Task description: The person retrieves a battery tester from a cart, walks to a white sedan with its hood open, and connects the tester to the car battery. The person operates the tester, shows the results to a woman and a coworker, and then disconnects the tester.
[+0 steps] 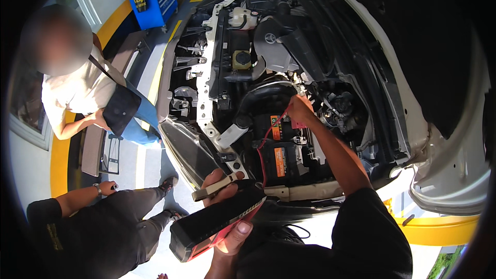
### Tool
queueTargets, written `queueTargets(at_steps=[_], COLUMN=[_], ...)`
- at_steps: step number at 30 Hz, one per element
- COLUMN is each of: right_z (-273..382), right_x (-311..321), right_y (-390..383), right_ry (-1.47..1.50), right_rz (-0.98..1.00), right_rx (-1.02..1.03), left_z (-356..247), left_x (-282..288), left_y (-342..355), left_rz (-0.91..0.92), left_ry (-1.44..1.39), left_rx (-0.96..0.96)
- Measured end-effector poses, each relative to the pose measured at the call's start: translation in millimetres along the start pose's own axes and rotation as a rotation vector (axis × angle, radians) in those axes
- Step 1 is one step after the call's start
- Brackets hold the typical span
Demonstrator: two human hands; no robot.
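My left hand point(233, 237) is wrapped round a boxy black-and-red handheld device point(214, 222), probably a battery tester, with the thumb along its red side. Against the fingers on its far side rests a tan and dark clamp-like piece point(217, 186). A thin red cable point(263, 147) runs from near the device up to my right hand point(300, 109). That hand is closed on a red clamp point(297, 123), beside the far end of the black car battery point(293, 159) with orange labels. Whether the clamp's jaws touch a terminal is hidden.
The open engine bay holds a grey engine cover point(274, 46) and a white reservoir point(244, 18). The raised hood point(392, 67) stands at the right. Two people are at the left, one holding a black bag point(122, 109). A blue tool cabinet point(153, 4) stands behind.
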State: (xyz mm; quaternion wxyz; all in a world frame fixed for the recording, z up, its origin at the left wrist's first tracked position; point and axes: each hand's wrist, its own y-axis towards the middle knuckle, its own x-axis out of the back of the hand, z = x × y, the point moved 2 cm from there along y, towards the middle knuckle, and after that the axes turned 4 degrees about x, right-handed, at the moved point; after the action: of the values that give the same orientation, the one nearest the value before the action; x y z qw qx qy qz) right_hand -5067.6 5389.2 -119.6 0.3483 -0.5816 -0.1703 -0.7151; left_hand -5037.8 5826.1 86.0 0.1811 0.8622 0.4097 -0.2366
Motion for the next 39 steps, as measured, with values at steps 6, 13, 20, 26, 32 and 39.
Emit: queueTargets(at_steps=[6, 13, 20, 26, 32, 39], right_z=[6, 1, -6, 16, 180, 215], right_x=[-3, -3, 3, 70, 145, 142], right_y=[-19, -21, -8, -34, -145, -177], right_ry=[0.122, 0.185, 0.126, -0.184, 0.970, 1.202], right_rz=[-0.040, -0.046, 0.198, 0.141, 0.176, 0.644], right_rx=[0.037, 0.100, 0.146, 0.175, 0.609, 0.635], left_z=[-2, 4, 2, -1, 11, 15], left_x=[-7, 2, 10, 16, 25, 50], left_y=[4, 5, 13, 12, 26, 40], left_rz=[-0.041, 0.000, -0.055, -0.073, -0.008, 0.126], left_ry=[-0.042, -0.103, -0.158, -0.137, -0.063, -0.041], left_rx=[0.069, 0.031, 0.047, 0.082, 0.166, 0.280])
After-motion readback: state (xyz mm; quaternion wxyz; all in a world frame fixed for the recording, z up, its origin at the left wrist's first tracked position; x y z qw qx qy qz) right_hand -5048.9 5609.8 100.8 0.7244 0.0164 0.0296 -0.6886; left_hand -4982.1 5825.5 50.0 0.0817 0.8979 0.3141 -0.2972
